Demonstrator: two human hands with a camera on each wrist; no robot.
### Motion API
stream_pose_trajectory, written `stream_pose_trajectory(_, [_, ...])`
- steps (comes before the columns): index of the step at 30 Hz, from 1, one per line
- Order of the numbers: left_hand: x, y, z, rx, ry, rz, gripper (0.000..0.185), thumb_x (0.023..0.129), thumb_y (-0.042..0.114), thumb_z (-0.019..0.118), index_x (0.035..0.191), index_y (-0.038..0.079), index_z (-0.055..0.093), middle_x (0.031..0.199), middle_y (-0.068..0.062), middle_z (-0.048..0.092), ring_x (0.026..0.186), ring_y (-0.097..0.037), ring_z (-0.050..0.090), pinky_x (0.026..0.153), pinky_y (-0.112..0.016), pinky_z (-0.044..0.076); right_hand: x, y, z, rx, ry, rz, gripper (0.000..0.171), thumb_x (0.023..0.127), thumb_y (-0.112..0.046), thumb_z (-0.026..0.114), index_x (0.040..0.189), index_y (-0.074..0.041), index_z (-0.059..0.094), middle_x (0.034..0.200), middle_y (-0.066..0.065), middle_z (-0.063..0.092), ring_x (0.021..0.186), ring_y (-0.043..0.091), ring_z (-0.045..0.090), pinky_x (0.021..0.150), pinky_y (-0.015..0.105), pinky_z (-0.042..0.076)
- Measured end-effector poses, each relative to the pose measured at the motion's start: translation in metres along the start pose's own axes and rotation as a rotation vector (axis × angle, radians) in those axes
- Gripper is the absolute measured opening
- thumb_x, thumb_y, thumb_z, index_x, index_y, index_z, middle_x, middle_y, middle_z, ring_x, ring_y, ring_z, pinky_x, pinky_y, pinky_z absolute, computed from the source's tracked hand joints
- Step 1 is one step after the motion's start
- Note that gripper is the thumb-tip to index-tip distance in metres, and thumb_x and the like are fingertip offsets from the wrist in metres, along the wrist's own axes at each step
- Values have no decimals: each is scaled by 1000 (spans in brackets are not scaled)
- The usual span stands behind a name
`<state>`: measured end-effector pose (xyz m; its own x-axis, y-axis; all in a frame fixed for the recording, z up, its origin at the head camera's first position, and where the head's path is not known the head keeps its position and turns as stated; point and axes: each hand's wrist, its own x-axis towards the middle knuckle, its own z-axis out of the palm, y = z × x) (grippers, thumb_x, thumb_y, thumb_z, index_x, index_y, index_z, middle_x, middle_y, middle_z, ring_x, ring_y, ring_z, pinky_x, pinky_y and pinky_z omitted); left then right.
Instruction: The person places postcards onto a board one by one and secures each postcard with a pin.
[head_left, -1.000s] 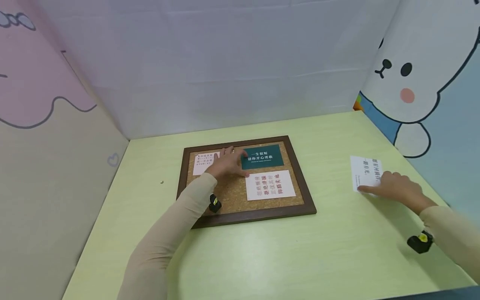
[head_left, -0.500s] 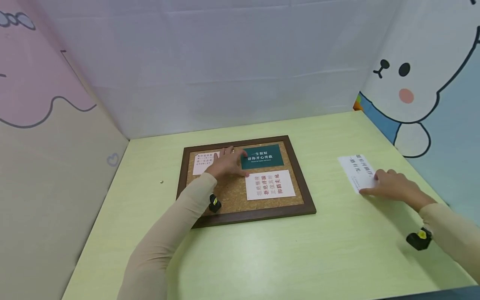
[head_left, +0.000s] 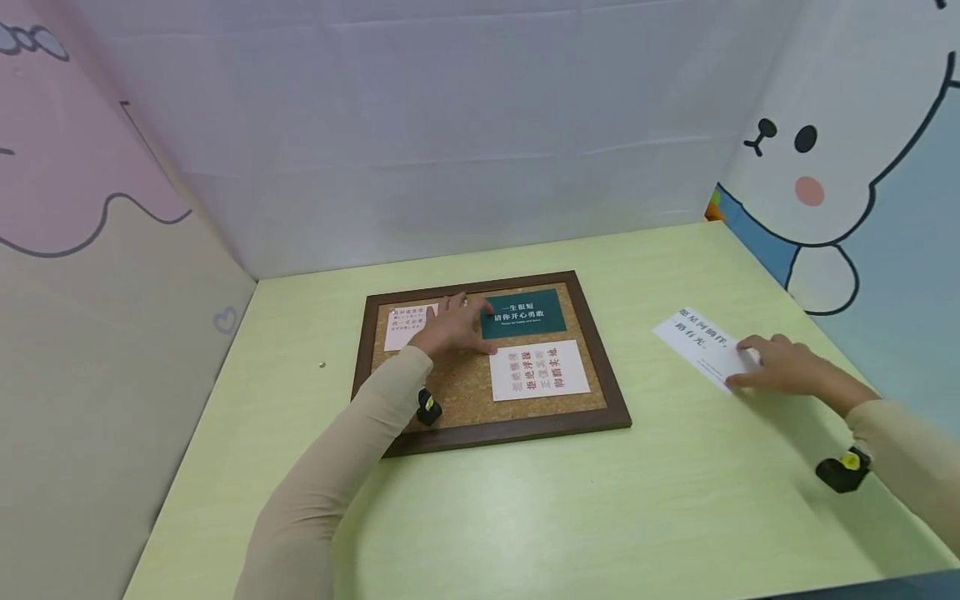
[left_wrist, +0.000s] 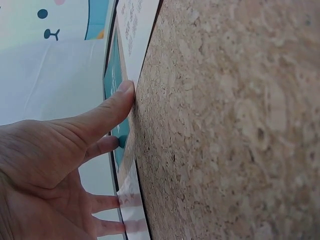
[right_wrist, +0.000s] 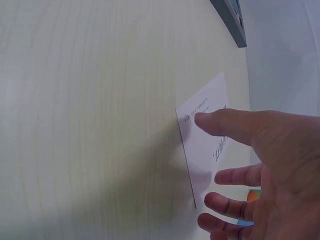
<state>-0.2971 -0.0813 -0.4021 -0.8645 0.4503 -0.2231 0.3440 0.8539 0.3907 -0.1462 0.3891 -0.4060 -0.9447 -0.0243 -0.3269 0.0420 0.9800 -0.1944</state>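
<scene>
bright even light, soft shadows, wide-angle distortion

- Cork board fills the right side of the left wrist view, its speckled tan surface running top to bottom.
- Left hand lies spread at lower left, fingers straight and reaching toward the board.
- Thumb tip presses flat where the cork meets the edge of a green card.
- A white card with printed characters sits above it, at the top of the frame, edge-on.
- Lower fingers touch a pale card near the bottom.
- Behind: a white wall, and a cartoon face on a blue panel in the top left corner.
</scene>
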Motion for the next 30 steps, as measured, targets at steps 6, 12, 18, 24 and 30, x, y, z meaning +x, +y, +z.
stream_pose_trajectory(6, [-1, -3, 1, 10, 3, -2, 69, 78, 47, 80, 138, 29, 49, 158, -12, 23, 148, -40, 9, 113, -67, 6, -6, -4, 6, 7, 74, 80, 108, 75, -71, 67, 120, 24, 41, 106, 43, 43, 82, 46, 49, 61, 50, 44])
stream_pose_trajectory(12, [-1, -5, -1, -4, 5, -9, 70, 78, 46, 81, 138, 29, 50, 160, -14, 19, 149, -40, 6, 113, -68, 3, -9, -9, 13, 59, 91, 137, 106, 72, -74, 67, 111, 21, 43, 99, 36, 41, 79, 41, 46, 57, 42, 39])
stream_pose_trajectory(18, [0, -6, -1, -5, -17, -16, 71, 78, 46, 80, 139, 28, 49, 162, -15, 15, 149, -41, 4, 114, -67, 3, -4, -6, 13, 34, 85, 113, 107, 73, -71, 69, 120, 22, 43, 108, 42, 41, 86, 48, 47, 63, 51, 43])
stream_pose_trajectory(24, [-2, -3, -2, -19, -7, -13, 70, 78, 44, 81, 138, 27, 50, 161, -16, 16, 149, -41, 5, 114, -67, 3, 2, -1, 9, 22, 69, 36, 100, 72, -66, 73, 126, 13, 44, 116, 46, 38, 97, 57, 43, 71, 61, 41])
stream_pose_trajectory(30, [-3, -4, -2, -8, -19, -20, 70, 78, 45, 81, 138, 29, 50, 161, -14, 18, 149, -40, 7, 114, -67, 3, 5, 3, 3, 40, 36, -1, 98, 75, -63, 73, 132, 10, 41, 119, 45, 40, 97, 52, 45, 72, 59, 42])
